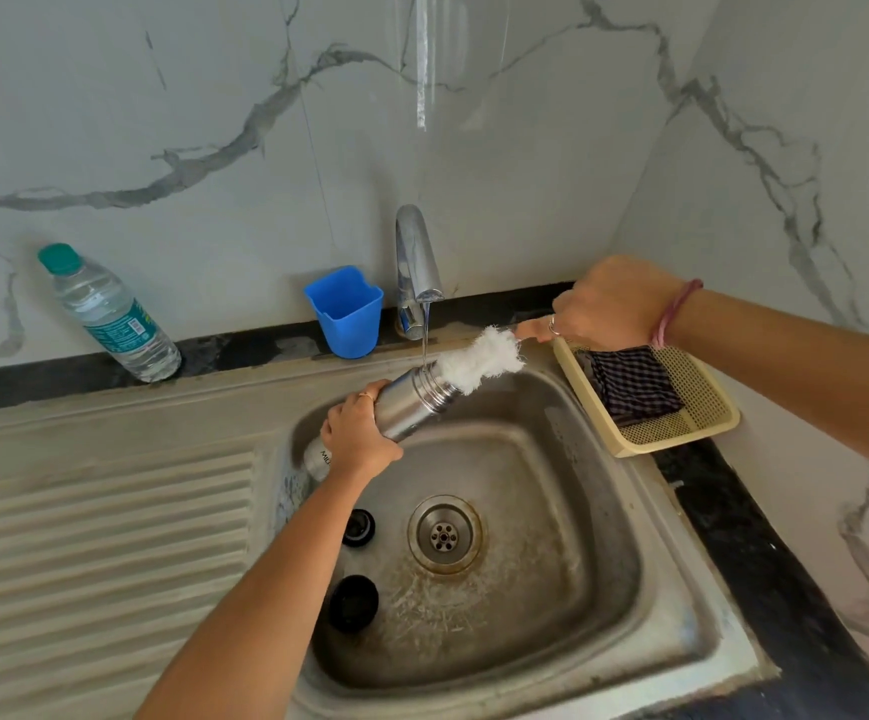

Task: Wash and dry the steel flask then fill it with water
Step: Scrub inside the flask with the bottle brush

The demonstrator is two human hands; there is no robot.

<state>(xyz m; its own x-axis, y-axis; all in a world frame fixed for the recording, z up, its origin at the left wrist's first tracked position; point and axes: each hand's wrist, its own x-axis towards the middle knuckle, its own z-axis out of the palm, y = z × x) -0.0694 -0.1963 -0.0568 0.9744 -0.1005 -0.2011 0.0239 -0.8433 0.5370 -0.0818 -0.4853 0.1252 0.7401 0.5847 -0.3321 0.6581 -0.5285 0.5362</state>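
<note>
My left hand (354,439) grips the steel flask (411,405) around its middle and holds it tilted over the sink (671,537), mouth up toward the right. A thin stream from the tap (415,262) falls on the flask's neck. A white bristle brush (479,358) sticks out of the flask's mouth. My right hand (603,306) pinches the brush's handle at the far right. Two black flask lids lie in the basin, one (358,527) beside the drain (443,535) and one (353,602) nearer to me.
A plastic water bottle (110,314) with a green cap leans against the wall at the left. A blue cup (345,311) stands by the tap. A cream basket (681,407) with a checked cloth (629,384) sits right of the sink. A ribbed drainboard (99,537) lies at the left.
</note>
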